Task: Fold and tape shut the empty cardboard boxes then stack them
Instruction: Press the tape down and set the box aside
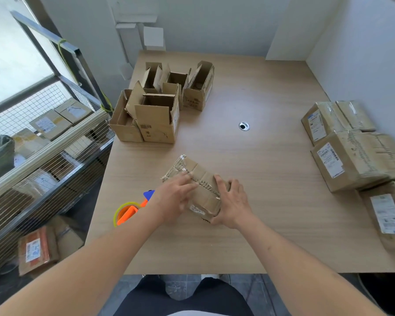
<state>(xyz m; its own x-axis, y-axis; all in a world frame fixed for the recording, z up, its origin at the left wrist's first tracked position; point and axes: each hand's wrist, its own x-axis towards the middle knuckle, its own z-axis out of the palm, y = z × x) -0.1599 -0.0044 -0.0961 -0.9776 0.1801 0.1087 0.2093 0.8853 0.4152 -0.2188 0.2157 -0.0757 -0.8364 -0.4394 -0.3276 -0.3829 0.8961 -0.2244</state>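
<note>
Leftmost, we see a wire-mesh cart (43,156) loaded with labelled parcels, standing just beside the wooden surface (249,236). Near the surface's left edge lies an orange tape dispenser (129,212) with a blue tip, partly hidden behind our left forearm. At the far left of the surface stands a cluster of open cardboard boxes (160,103), flaps up, all untaped. In front of us, near the middle, the small cardboard box (193,172) we are working on lies on the surface, angled, with clear tape along its top seam. Our left hand (176,199) rests on top of it, fingers stretched out fairly straight and pressing along the taped seam, so that grip is apart. Our right hand (232,201) curls round the near right end of the box, clamped on it; the thumb's exact place is hard to tell. A round cable hole (244,126) sits beyond. Along the right edge, a group of taped boxes (351,153) with white labels sits close together, some apparently stacked.
</note>
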